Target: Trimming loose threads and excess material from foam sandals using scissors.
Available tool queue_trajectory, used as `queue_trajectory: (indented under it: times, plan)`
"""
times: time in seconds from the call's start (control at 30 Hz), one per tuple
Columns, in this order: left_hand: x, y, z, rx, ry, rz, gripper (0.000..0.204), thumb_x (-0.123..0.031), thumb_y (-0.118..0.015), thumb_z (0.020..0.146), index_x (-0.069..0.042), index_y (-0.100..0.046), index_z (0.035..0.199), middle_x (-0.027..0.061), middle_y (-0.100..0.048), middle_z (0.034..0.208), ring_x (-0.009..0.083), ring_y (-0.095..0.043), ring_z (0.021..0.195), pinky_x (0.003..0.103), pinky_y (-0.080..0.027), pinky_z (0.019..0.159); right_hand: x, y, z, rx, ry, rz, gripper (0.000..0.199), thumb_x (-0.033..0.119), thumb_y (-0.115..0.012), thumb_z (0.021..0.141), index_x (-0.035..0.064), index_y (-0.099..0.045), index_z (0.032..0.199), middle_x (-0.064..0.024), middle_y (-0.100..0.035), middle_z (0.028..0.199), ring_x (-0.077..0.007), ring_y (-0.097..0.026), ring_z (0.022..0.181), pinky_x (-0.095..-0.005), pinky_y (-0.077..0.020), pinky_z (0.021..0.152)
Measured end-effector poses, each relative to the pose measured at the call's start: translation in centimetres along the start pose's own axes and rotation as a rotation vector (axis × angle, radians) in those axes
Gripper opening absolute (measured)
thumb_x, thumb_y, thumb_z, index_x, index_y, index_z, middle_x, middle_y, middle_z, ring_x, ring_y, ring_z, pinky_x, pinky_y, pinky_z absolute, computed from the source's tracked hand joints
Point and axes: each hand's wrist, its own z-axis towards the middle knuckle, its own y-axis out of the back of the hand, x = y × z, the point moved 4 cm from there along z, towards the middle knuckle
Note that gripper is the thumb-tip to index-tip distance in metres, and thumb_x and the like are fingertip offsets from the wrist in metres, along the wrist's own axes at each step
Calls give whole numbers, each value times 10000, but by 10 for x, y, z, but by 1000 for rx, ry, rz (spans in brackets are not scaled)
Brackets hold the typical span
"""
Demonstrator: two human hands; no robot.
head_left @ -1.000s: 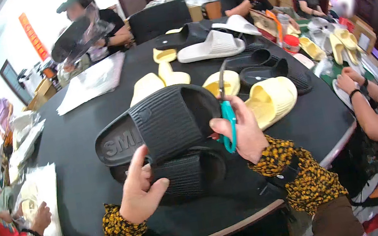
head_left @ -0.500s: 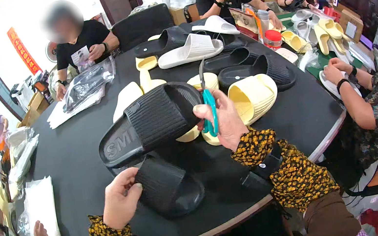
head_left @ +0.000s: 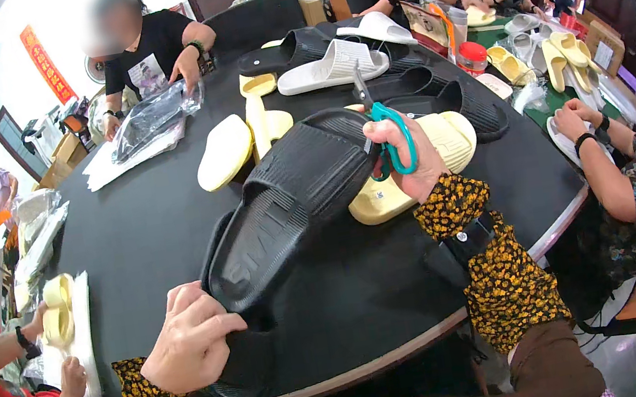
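A black ribbed slide sandal (head_left: 290, 182) is held up at a slant over the table, its toe toward my right hand (head_left: 423, 165). That hand grips the toe end and also teal-handled scissors (head_left: 405, 130), whose blades point up and away. My left hand (head_left: 194, 334) is closed at the heel end of the sandal, fingertips partly hidden. A second black slide (head_left: 247, 368) hangs below the left hand, largely covered by the hand and the first sandal; how it is held cannot be made out. Pale yellow slides (head_left: 226, 151) lie just beyond.
On the black table (head_left: 135, 252) are more black slides (head_left: 470, 108), a white slide (head_left: 332, 67) and a red-lidded jar (head_left: 470, 56). People work around it: one at far left with a plastic bag (head_left: 150, 134), one at right, and one at near left holding a yellow slide (head_left: 58, 310).
My left hand has shifted from the lower slide's strap to the held sandal's heel. The lower slide has moved down and left. Yellow slides have appeared in the near-left person's hands.
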Motion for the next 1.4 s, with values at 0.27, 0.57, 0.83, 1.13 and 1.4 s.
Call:
queue_trajectory:
  times: [0.27,0.57,0.83,1.13,1.4]
  plan:
    - [-14,-10,4,186,-79,-160,358,84,-492,611,-119,-627,872,55,-500,903,244,-463,960,500,-294,991,-15,-9,-3,225,-162,-102,247,192,-646,755,60,-553,942,-6,-532,701,-93,-510,491,-223,-413,389]
    - [-3,-26,-33,108,246,-128,528,-47,-651,698,-8,-490,1200,230,-372,1321,406,-378,1188,438,-315,998,-29,-1,-3,168,-216,-184,319,208,-646,780,49,-544,1037,-1,-554,749,-83,-521,490,-226,-407,394]
    - [-32,-39,-80,195,489,-68,1000,-371,-765,662,6,-199,1396,277,-191,1433,429,-276,1280,435,-272,1038,-46,-2,6,124,-140,-310,480,212,-707,688,-48,-553,1061,-97,-611,861,-136,-574,728,-265,-469,578]
    - [-24,-46,-80,85,449,-67,983,-253,-793,609,22,-244,1377,273,-286,1382,420,-298,1265,438,-262,1040,-51,-12,-3,218,-206,-229,378,193,-673,750,26,-509,1046,-25,-563,756,-92,-529,503,-230,-443,424]
    - [-16,-52,-76,128,486,-67,1094,-211,-790,538,39,-154,1391,248,-232,1415,377,-239,1315,428,-214,1075,-45,-10,3,84,-5,-482,467,242,-686,769,-20,-509,1113,-79,-603,831,-136,-589,654,-257,-489,559]
